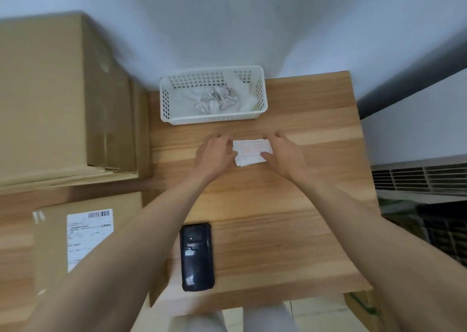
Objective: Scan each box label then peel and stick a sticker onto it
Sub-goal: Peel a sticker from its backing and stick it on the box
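The fingers (223, 139) of the left hand (214, 155) curl onto the left end of a small stack of white paper stickers (251, 152), thumb on top; the right hand (283, 155) pinches the right end the same way, its thumb lying across the printed face. The stickers are thin, rectangular and marked with a faint red frame; they rest flat on the wood-grain bench (290, 230), just past its middle toward the far edge. Beyond them, at the far edge, stands a white plastic basket (174, 119) with perforated walls, holding crumpled white backing paper (214, 99). Near the front edge, left of centre, lies a glossy black handheld scanner (197, 256), oblong with rounded corners. Off the bench's left side sit plain brown cardboard boxes: a large box (58, 99) farther back, and a nearer box (50, 243) carrying a white shipping label (87, 238) with a barcode along its top
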